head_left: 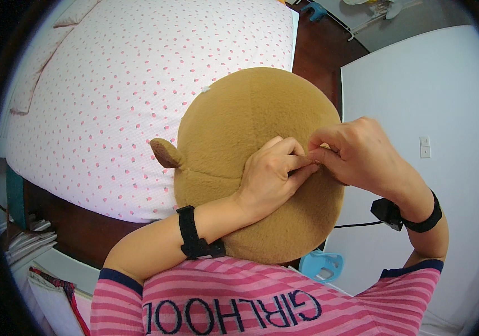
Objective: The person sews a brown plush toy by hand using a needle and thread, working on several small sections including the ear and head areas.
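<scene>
A large round brown plush toy (222, 134) rests against my body, with a small ear (166, 153) sticking out on its left side. My left hand (273, 179) lies on the plush, its thumb and forefinger closed in a pinch at the fabric. Right beside those fingertips, my right hand (357, 151) is also closed in a pinch. The two hands meet on the right half of the toy. Whatever is between the right fingertips is hidden or too small to make out.
A bed with a white, pink-dotted sheet (99, 106) spans the left and back. To the right stands a white wall (407, 95) with a switch plate (425, 147). A light-blue plastic item (322, 265) is low near my body; papers (32, 241) are stacked at left.
</scene>
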The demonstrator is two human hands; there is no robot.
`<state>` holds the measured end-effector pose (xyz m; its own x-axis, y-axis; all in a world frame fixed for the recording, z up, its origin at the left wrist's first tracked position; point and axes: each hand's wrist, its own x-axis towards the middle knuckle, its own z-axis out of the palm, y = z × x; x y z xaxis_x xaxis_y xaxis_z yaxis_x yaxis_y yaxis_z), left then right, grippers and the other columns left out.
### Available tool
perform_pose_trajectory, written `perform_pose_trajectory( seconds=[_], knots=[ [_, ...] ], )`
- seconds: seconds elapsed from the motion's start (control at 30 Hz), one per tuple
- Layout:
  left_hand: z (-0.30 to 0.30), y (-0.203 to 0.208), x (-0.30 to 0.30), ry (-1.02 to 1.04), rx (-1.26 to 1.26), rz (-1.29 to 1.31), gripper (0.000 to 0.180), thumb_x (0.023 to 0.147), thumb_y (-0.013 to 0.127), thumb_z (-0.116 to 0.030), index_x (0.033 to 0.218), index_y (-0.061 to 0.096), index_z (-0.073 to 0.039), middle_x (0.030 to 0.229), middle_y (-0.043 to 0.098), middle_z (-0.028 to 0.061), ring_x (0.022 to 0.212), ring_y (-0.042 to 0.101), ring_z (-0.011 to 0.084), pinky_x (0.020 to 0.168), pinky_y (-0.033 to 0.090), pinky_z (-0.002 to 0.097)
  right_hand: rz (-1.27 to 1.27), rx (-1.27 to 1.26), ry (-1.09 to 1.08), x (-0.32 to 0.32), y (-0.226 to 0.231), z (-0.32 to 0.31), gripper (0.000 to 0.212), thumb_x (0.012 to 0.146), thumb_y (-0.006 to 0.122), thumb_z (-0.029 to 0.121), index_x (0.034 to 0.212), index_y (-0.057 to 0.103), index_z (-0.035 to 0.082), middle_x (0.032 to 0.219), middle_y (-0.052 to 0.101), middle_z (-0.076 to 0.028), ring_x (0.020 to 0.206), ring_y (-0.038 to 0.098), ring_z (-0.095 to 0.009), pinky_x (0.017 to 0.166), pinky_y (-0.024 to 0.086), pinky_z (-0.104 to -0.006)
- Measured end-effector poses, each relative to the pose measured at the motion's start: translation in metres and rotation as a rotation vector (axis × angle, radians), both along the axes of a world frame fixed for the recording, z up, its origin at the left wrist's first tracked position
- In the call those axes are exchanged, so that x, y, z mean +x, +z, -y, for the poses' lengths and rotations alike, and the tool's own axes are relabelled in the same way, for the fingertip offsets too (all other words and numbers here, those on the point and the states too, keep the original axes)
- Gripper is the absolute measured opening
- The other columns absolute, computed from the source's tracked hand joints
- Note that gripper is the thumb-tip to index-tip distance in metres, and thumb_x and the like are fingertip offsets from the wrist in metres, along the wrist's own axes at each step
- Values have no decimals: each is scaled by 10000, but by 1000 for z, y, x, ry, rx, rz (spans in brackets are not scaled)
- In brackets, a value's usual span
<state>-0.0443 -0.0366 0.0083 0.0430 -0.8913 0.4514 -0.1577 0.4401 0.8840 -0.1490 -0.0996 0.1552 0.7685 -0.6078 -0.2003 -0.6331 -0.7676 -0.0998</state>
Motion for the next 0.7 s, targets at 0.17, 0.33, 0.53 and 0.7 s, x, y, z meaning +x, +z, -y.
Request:
perform_pose_trajectory(
  seconds=[0.17, 0.33, 0.53, 0.7],
  knots=[
    [1, -1, 2, 0, -22, 17, 112, 786, 683, -114, 886, 687, -63, 760, 543, 54, 732, 527, 232, 649, 427, 332, -8, 77, -110, 4, 9, -10, 97, 748, 659, 167, 728, 657, 72, 619, 599, -141, 594, 608, -321, 544, 482, -394],
    [-1, 2, 3, 12, 19, -14, 87, 779, 692, -113, 848, 704, -62, 744, 553, 54, 724, 531, 217, 633, 427, 323, -16, 60, 113, -17, 10, -15, 80, 741, 675, 139, 733, 648, 64, 613, 598, -126, 578, 604, -294, 525, 473, -356],
    [-2, 1, 3, 20, 6, 4, 78, 772, 706, -114, 831, 711, -63, 737, 558, 49, 705, 528, 206, 626, 426, 310, 109, 237, -116, -47, 10, 12, 70, 741, 696, 112, 779, 669, 59, 619, 594, -118, 531, 577, -251, 503, 448, -309],
    [-1, 0, 3, 5, -2, 33, 84, 754, 717, -100, 827, 709, -62, 738, 558, 51, 707, 535, 206, 617, 430, 312, 192, 416, -298, -60, -29, 35, 95, 768, 683, 60, 786, 653, -28, 645, 633, -129, 550, 572, -137, 543, 458, -294]
  ],
)
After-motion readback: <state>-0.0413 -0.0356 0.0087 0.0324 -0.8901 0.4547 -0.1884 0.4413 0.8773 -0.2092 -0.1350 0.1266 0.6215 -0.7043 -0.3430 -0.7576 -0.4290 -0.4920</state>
